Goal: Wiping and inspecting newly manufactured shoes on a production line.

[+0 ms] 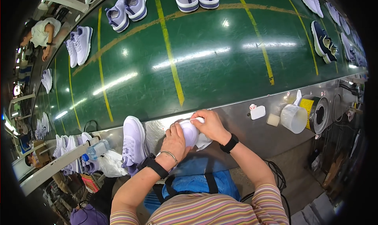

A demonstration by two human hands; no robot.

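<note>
My left hand (174,141) is wrapped around a pale lilac sneaker (190,133), close to the metal ledge in front of me. Its toe points away from me, and much of the shoe is hidden by my hands. At the toe, my right hand (210,124) pinches a small white piece (200,119) against the shoe; what it is made of I cannot make out. Crumpled white material (203,141) shows below my right hand. Just left of my left hand, another lilac sneaker (134,140) rests with its laces facing up.
Beyond the metal ledge (244,134) runs a green conveyor belt (204,63) with yellow lines, carrying pairs of sneakers (80,46) and a dark sneaker (323,42). To the right stand a whitish tub (294,118), a tin (317,113) and a sponge block (273,119). A plastic bottle (97,149) lies left.
</note>
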